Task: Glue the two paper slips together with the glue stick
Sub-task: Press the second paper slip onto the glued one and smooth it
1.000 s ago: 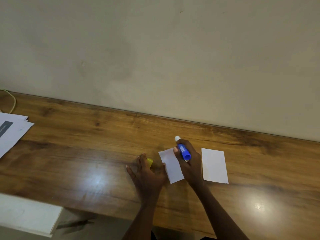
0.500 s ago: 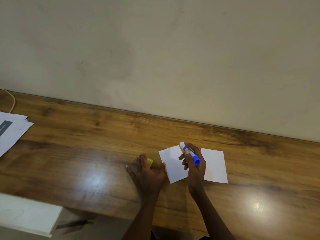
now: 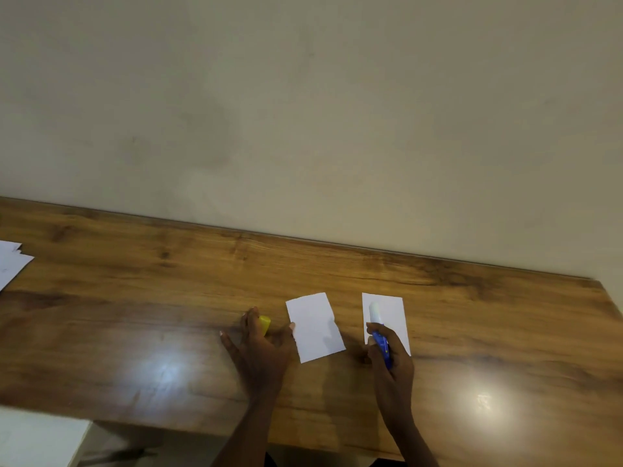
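Observation:
Two white paper slips lie side by side on the wooden table (image 3: 135, 298). The left slip (image 3: 315, 326) is slightly tilted; the right slip (image 3: 387, 315) is partly covered by my right hand (image 3: 391, 358). That hand grips a blue glue stick (image 3: 379, 332), uncapped, its white tip over the right slip. My left hand (image 3: 259, 348) lies flat on the table beside the left slip, its thumb at the slip's left edge. A yellow cap (image 3: 264, 323) peeks out from behind its fingers.
A stack of white papers (image 3: 10, 264) lies at the table's far left edge. A plain wall runs along the back of the table. A white surface (image 3: 40, 439) sits below the table's front edge at lower left.
My right hand has carried the glue stick rightward, from the left slip to over the right slip. The left hand stays in place. The view has shifted to the right.

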Tool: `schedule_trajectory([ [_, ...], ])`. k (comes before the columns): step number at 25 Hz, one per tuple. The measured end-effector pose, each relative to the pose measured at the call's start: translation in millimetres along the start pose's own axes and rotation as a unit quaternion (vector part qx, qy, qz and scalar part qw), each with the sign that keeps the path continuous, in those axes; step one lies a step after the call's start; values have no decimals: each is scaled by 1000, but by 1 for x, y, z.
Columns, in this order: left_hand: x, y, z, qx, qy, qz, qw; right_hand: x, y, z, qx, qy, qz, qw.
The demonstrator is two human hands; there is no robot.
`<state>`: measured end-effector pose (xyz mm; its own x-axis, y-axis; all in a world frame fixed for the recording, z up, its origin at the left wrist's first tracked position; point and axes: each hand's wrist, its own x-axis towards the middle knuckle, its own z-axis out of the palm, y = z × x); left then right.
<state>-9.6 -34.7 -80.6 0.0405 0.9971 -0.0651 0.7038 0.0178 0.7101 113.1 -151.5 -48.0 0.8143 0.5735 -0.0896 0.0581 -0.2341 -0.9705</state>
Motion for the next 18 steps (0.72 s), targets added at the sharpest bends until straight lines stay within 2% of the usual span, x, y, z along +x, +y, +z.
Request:
schedule_trajectory([
  [10, -2, -4, 3, -40, 45, 48, 997, -10, 0, -43, 17, 41, -30, 999],
  [14, -1, -7, 5, -38, 31, 57, 997, -9, 1, -62, 27, 64, -33, 997],
  [18, 4, -9, 3, -106, 21, 6, 994, -6, 0, -78, 47, 89, -36, 994],
])
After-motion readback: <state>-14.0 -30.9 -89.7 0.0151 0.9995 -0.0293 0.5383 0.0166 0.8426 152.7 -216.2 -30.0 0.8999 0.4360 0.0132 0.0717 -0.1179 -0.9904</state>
